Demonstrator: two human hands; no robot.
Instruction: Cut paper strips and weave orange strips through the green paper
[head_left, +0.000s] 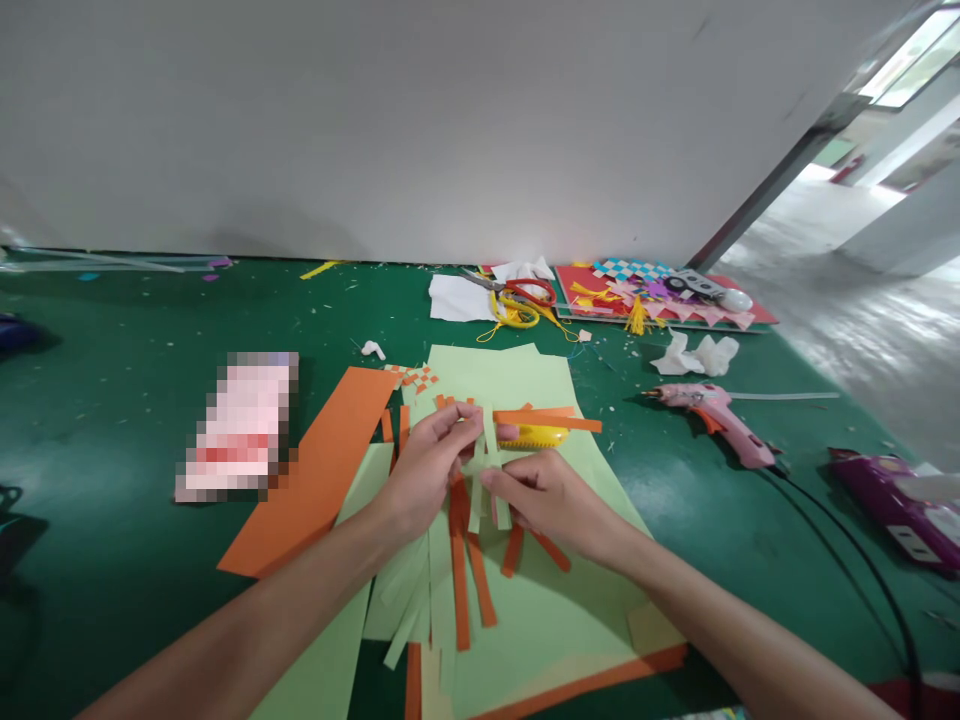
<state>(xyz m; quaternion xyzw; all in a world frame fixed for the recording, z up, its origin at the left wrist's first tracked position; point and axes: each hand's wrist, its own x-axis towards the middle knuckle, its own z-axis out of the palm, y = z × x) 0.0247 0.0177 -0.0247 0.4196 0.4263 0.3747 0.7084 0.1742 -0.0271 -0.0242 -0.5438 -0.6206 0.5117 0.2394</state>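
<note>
My left hand (429,462) is closed on a bundle of light green and orange paper strips (459,560) that hang down over a light green sheet (525,600). Just to its right, my right hand (546,497) pinches one pale green strip (489,470) at the same bundle. A small woven orange and green checker patch (417,377) shows above the left hand. Two orange strips (547,418) and a yellow cutter (534,436) lie right behind the hands. A large orange sheet (319,470) lies to the left.
The green table (112,500) also carries a pink glue gun (712,415) with a black cord at right, a purple tool (896,505), red-handled scissors (525,293), white cloth and tissues, a red board with woven paper crafts (660,295), and a pixelated pink pack (240,425).
</note>
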